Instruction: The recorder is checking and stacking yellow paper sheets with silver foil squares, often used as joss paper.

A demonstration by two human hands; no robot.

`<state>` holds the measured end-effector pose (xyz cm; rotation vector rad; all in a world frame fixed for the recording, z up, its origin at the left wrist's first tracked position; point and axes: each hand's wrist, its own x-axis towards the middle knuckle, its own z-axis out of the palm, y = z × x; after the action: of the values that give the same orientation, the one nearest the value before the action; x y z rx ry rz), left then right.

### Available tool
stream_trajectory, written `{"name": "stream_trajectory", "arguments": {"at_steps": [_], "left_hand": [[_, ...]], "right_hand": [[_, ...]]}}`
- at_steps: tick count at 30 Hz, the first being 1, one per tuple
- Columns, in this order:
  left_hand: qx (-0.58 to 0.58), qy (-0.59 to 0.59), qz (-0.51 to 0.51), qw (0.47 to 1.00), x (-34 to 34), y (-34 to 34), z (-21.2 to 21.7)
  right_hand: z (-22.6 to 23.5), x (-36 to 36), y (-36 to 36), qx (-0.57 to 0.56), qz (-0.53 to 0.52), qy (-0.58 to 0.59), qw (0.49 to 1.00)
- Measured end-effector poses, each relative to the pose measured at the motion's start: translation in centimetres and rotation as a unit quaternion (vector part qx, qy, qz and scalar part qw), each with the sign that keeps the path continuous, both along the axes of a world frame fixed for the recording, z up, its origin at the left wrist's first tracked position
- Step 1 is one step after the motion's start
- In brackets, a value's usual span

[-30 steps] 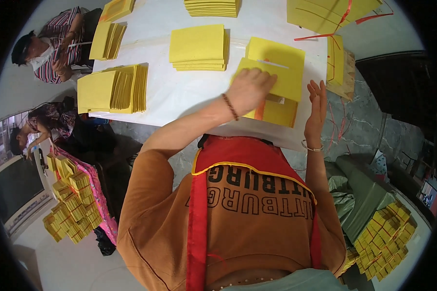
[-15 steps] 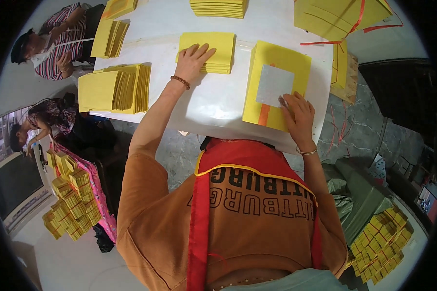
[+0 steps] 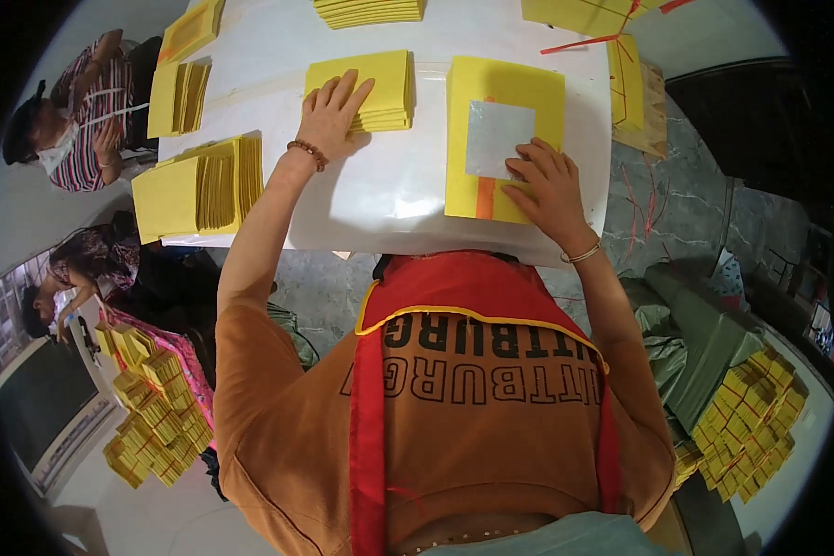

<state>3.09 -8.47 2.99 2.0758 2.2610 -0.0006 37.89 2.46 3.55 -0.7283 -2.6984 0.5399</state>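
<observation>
I am viewing the sheet [image 3: 505, 139], a yellow paper with a silver square and an orange strip. It is lying flat on top of its pile at the near right of the table [image 3: 380, 195], squarely in front of the body, which is keeping it within easy reach. The right hand [image 3: 549, 183] is pressing down on the sheet's lower right corner with fingers spread, holding nothing; I am judging that this is pinning the paper against sliding. The left hand [image 3: 332, 113] is lying open and flat, palm down, on the left part of the stack [image 3: 380, 88] of plain yellow sheets just left of the pile, gripping nothing that I can see. Further yellow bundles [image 3: 199, 185] are sitting fanned at the table's left edge, beside a seated person [image 3: 74, 111]. Tied yellow packs [image 3: 746, 408] are lying on the floor at right.
</observation>
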Motion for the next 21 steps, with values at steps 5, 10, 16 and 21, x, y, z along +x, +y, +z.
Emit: {"name": "stream_trajectory", "arguments": {"at_steps": [5,10,16,21], "left_hand": [[0.109,-0.033,-0.048,0.992,4.4,0.6,2.8],[0.173,-0.198,-0.229,0.937,13.7,0.1,4.2],[0.103,-0.178,-0.26,0.943,15.1,-0.4,2.8],[0.07,-0.266,-0.199,0.941,14.9,0.1,2.6]], "right_hand": [[-0.2,0.1,0.0,0.001,0.001,0.006,1.0],[-0.3,0.2,0.1,-0.002,0.008,0.003,1.0],[-1.4,0.9,1.4,-0.109,0.041,0.083,0.99],[-1.2,1.8,2.5,-0.503,-0.058,0.185,0.843]]}}
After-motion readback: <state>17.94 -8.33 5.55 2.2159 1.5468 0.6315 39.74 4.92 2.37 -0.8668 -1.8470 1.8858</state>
